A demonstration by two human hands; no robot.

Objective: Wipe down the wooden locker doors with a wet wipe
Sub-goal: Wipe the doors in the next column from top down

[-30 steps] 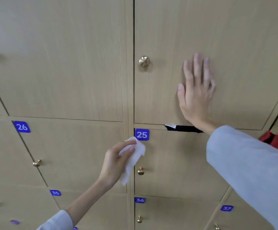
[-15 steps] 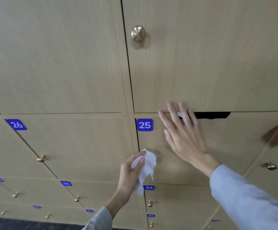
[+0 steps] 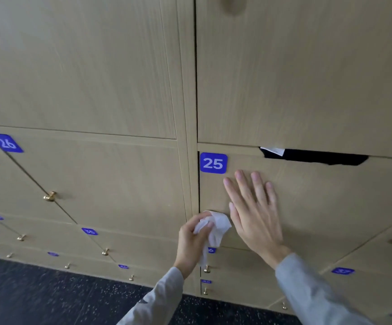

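The wet wipe (image 3: 215, 227) is bunched up in the left hand (image 3: 191, 242), its loose end hanging straight down, so its long axis runs top to bottom. It sits against the lower left corner of the locker door (image 3: 319, 202) marked with the blue number 25 label (image 3: 213, 163), close to the dark gap along that door's left edge.

The left hand reaches up from below, fingers curled round the wipe in a closed grip, grey sleeve (image 3: 157, 299) at the wrist. The right hand (image 3: 253, 207) lies flat on the same door, fingers straight and slightly spread, pointing up and a little left, just right of the wipe; its grip is open and holds nothing.

The lockers are pale wood with small brass knobs (image 3: 49, 196) and blue number labels, one reading 26 (image 3: 7, 143). A piece of black cloth (image 3: 314, 156) with a white tag pokes out from the gap above door 25. Below is a dark speckled floor (image 3: 38, 294).
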